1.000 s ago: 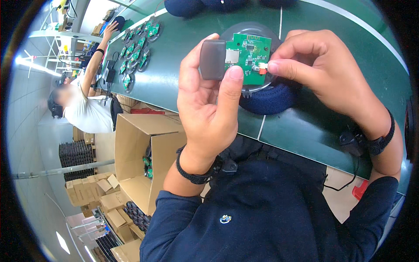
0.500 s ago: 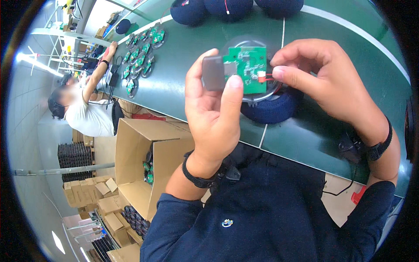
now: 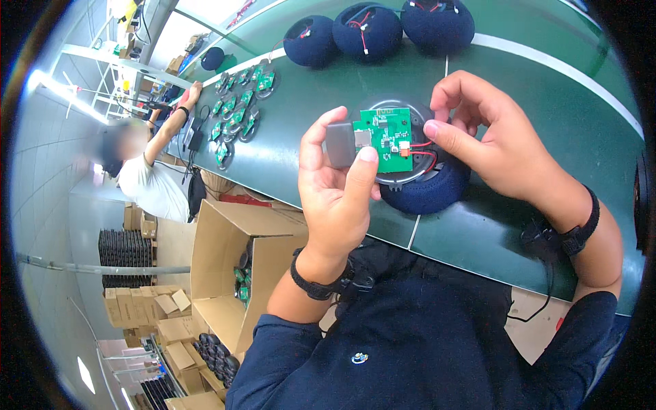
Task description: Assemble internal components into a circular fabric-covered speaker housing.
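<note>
My left hand (image 3: 342,181) holds a green circuit board (image 3: 393,126) with a grey block (image 3: 340,145) at its left edge, thumb on the board's lower left corner. Behind the board lies a round black plastic disc (image 3: 418,117). Red and black wires (image 3: 425,145) run from a small white-and-red plug (image 3: 404,152) on the board's right side. My right hand (image 3: 488,133) hovers just right of the disc, thumb and forefinger slightly apart, the other fingers curled; nothing shows between them. Below the disc sits a dark blue fabric-covered round housing (image 3: 429,191), partly hidden.
Three dark blue round housings (image 3: 367,34) with wires hanging out stand at the back of the green table (image 3: 301,137). Several disc-and-board assemblies (image 3: 236,113) lie far left. An open cardboard box (image 3: 222,273) with more stands beside me. A co-worker (image 3: 154,178) reaches over the table's left end.
The view has shifted, so the table and housings sit lower in it. My right thumb and forefinger, earlier at the wires by the plug, are now just above them.
</note>
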A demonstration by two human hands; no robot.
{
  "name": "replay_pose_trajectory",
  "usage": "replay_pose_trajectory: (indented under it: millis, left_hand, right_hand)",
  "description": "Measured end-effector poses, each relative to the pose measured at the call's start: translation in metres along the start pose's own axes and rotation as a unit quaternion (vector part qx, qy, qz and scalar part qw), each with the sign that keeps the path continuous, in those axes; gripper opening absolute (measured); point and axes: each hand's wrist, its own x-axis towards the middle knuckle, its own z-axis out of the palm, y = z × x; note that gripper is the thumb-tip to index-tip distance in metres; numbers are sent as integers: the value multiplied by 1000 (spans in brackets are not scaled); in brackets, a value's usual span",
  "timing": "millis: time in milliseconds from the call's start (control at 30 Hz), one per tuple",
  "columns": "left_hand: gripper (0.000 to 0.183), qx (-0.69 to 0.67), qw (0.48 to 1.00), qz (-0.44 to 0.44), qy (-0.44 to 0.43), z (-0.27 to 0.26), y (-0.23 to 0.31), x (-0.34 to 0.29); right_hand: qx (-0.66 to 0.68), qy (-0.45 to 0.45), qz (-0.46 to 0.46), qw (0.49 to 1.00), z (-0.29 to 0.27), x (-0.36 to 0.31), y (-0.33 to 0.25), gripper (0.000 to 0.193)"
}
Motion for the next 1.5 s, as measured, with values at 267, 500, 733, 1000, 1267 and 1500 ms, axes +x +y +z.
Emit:
replay_pose_trajectory:
  millis: [267, 500, 733, 1000, 1267, 1500]
  left_hand:
    - [49, 221, 922, 283, -145, -14, 7, 29]
    - [64, 403, 819, 389, -125, -21, 8, 48]
    - [55, 372, 863, 252, -229, -29, 39, 38]
    - [31, 454, 848, 270, -37, 16, 6, 12]
    - [14, 387, 894, 227, -18, 29, 0, 29]
    - [21, 421, 852, 302, -78, 25, 8, 23]
  right_hand:
    - [113, -18, -91, 989, -1, 4, 0, 49]
    - [-72, -39, -178, 981, -15, 6, 1, 71]
    - [-250, 68, -290, 921, 6, 1, 4, 81]
    - [-320, 113, -295, 893, 18, -7, -5, 101]
    - [-306, 108, -276, 905, 21, -8, -3, 128]
    - [-332, 100, -241, 907, 21, -10, -7, 138]
